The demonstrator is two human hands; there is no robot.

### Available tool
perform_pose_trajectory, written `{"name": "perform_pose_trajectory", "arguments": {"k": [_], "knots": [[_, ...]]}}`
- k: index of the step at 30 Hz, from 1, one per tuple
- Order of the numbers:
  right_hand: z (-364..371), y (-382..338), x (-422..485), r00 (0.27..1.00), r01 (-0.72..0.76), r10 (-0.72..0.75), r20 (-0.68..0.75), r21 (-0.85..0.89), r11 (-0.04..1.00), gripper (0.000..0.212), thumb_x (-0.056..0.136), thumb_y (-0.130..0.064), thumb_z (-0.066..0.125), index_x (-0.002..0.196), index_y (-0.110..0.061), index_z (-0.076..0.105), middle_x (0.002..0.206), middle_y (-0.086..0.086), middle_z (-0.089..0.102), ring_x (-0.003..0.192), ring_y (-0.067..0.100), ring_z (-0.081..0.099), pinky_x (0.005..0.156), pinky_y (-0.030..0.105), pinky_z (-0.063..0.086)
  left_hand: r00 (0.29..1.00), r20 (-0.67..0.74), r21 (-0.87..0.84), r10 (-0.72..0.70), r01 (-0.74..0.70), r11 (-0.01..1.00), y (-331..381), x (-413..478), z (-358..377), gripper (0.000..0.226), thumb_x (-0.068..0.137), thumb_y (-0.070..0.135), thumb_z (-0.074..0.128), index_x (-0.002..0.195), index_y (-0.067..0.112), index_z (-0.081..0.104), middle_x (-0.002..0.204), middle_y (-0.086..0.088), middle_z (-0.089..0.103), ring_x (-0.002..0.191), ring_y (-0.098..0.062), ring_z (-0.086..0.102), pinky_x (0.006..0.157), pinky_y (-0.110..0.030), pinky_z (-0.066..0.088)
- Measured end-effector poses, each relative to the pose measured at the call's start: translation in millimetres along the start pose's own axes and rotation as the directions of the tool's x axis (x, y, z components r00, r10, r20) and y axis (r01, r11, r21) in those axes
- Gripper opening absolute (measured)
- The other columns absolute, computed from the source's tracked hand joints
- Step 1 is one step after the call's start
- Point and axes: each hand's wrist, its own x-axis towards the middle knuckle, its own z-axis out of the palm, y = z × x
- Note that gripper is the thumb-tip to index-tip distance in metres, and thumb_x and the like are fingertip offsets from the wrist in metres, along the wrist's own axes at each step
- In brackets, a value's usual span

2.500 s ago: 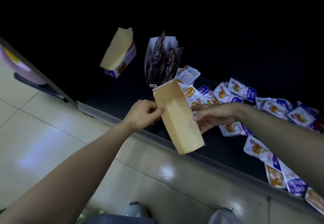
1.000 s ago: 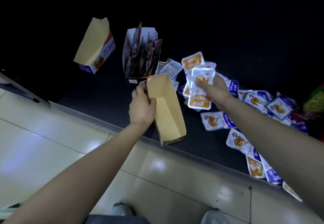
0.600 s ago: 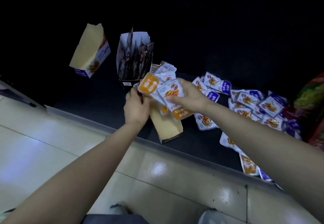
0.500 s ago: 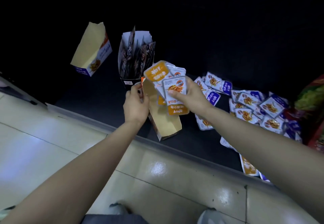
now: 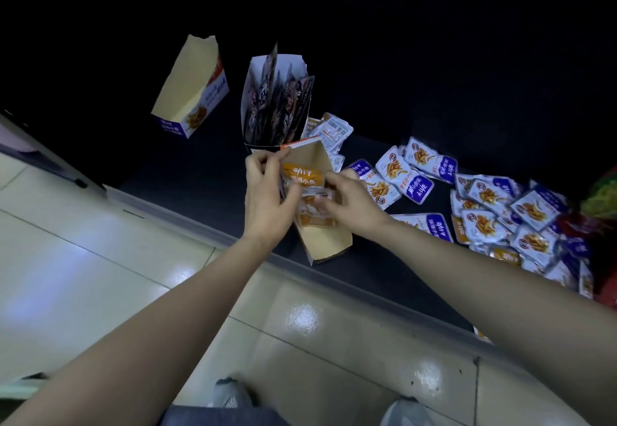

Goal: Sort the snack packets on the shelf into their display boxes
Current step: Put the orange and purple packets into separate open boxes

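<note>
With left hand (image 5: 267, 205), gripped the side wall of a plain brown cardboard display box (image 5: 329, 242), thumb laid over the load. With right hand (image 5: 349, 207), pinched a small stack of orange snack packets (image 5: 302, 177) from the other side. Worked with both hands close together, almost touching, over the open box. Found this box leaning back at the front edge of the dark shelf (image 5: 200, 172), open side up. Saw the stack partly inside it, not yet settled on the bottom.

Farthest left on the shelf, noted a second display box with purple-and-white print (image 5: 187, 88), brown inside, tilted and apparently empty. Next, noted a white display box full of dark packets (image 5: 273, 98), upright, just behind the box in hand. Further right, found a wide heap of loose purple-and-white packets (image 5: 500, 212), with some orange ones mixed in. Followed the heap along the shelf up to a red-and-green bag (image 5: 601, 198) at the edge, too blurred to identify.

Judged the step as loading: orange packets going into their own box. Judged the task as far from finished, with most packets still loose. For the next move, probably needed to push the stack down flat, to let it go without tipping the light box, then to reach right for more packets. Needed care also to pick orange ones only from the mixed heap.
</note>
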Motion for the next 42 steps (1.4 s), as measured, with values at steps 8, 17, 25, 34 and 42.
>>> {"name": "perform_pose_trajectory", "arguments": {"k": [8, 17, 25, 34, 42], "knots": [[-28, 15, -16, 0.989, -0.012, -0.029, 0.147, 0.270, 0.963, 0.030, 0.096, -0.012, 0.060, 0.125, -0.016, 0.056, 0.115, -0.008, 0.067, 0.103, -0.003, 0.063, 0.085, 0.019, 0.052, 0.994, 0.103, -0.064, 0.021, -0.014, 0.998, -8, -8, -3, 0.032, 0.082, 0.032, 0.035, 0.103, 0.030, 0.059, 0.126, 0.008, 0.033, 0.124, -0.014, 0.039, 0.099, -0.022, 0.035], [-20, 29, -6, 0.979, 0.181, -0.173, 0.106, -0.070, 0.981, 0.023, 0.084, -0.022, 0.069, 0.104, -0.010, 0.068, 0.119, 0.000, 0.058, 0.116, 0.019, 0.047, 0.103, 0.048, 0.036, 0.986, 0.167, -0.096, 0.005, 0.011, 0.995, -26, -4, 5, 0.035, 0.090, 0.027, 0.040, 0.113, 0.020, 0.065, 0.142, 0.007, 0.031, 0.137, -0.016, 0.032, 0.112, -0.047, 0.036], [-27, 24, 14, 0.992, -0.099, 0.064, 0.112, 0.347, 0.933, 0.047, 0.086, -0.032, 0.041, 0.131, -0.027, 0.054, 0.138, -0.010, 0.046, 0.124, 0.009, 0.046, 0.098, 0.029, 0.043, 0.980, 0.195, 0.058, 0.047, -0.059, 0.997, -16, -10, 0, 0.050, 0.076, 0.059, 0.065, 0.117, 0.030, 0.059, 0.151, 0.010, 0.019, 0.143, -0.012, 0.017, 0.110, -0.029, 0.030], [-24, 61, 43, 0.970, -0.159, 0.158, -0.185, 0.010, 0.987, 0.037, 0.093, -0.008, 0.053, 0.130, -0.012, 0.053, 0.124, 0.010, 0.060, 0.110, 0.023, 0.058, 0.095, 0.037, 0.047, 0.982, 0.180, 0.304, 0.047, -0.101, 0.947, -22, -13, 6, 0.067, 0.072, 0.039, 0.082, 0.131, 0.024, 0.053, 0.154, 0.000, 0.011, 0.141, -0.024, 0.014, 0.113, -0.051, 0.031], [8, 70, 94, 0.913, -0.364, 0.393, -0.107, 0.218, 0.905, 0.075, 0.088, -0.028, 0.070, 0.147, -0.009, 0.029, 0.135, 0.012, 0.053, 0.124, 0.028, 0.052, 0.096, 0.031, 0.042, 0.977, 0.163, 0.297, -0.136, 0.083, 0.951, -28, -14, -1, 0.062, 0.083, 0.012, 0.067, 0.139, 0.019, 0.042, 0.151, 0.000, 0.016, 0.115, -0.019, 0.048, 0.085, -0.031, 0.049]]}}
